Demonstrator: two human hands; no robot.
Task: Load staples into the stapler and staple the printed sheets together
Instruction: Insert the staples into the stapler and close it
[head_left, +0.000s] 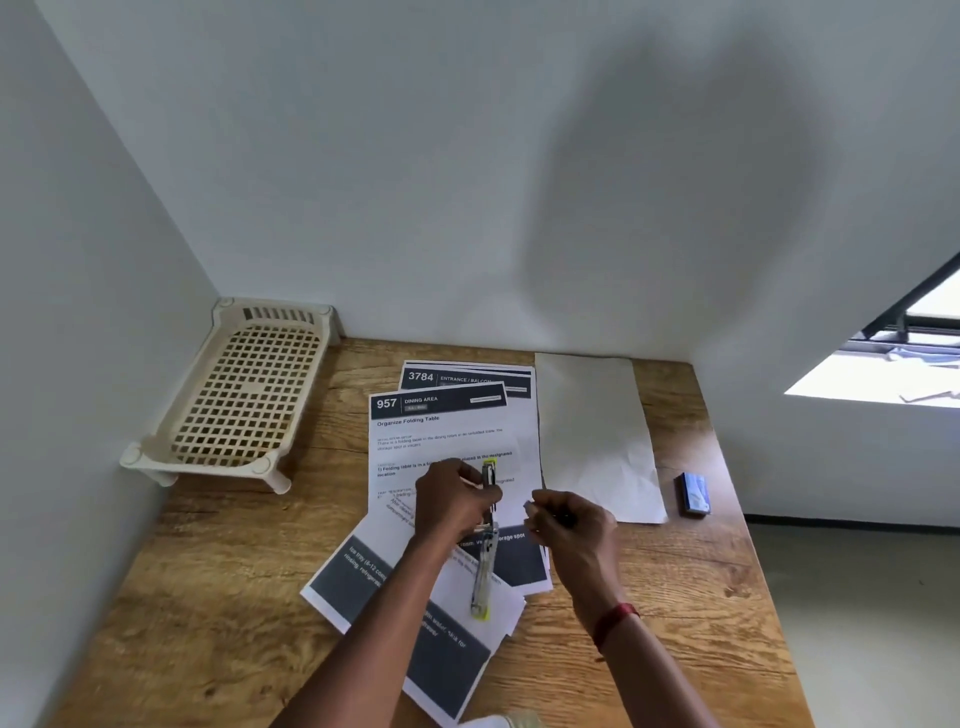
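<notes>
**While our left grip (452, 499) holds the stapler (483, 577)**

As it curls round the stapler, swung open above the printed sheets (447, 431) spread under the grip on the table (208, 571), our right grip (569, 519) just beside it pinches a small pale piece (529, 506). Farther right of that grip lies a blue box (693, 493).

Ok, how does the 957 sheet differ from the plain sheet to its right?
The 957 sheet carries print and a dark header; the plain sheet shows a blank face. The 957 sheet overlaps the 3784 sheet; the plain sheet has nothing on it. Both are white and lie flat on the table.
</notes>
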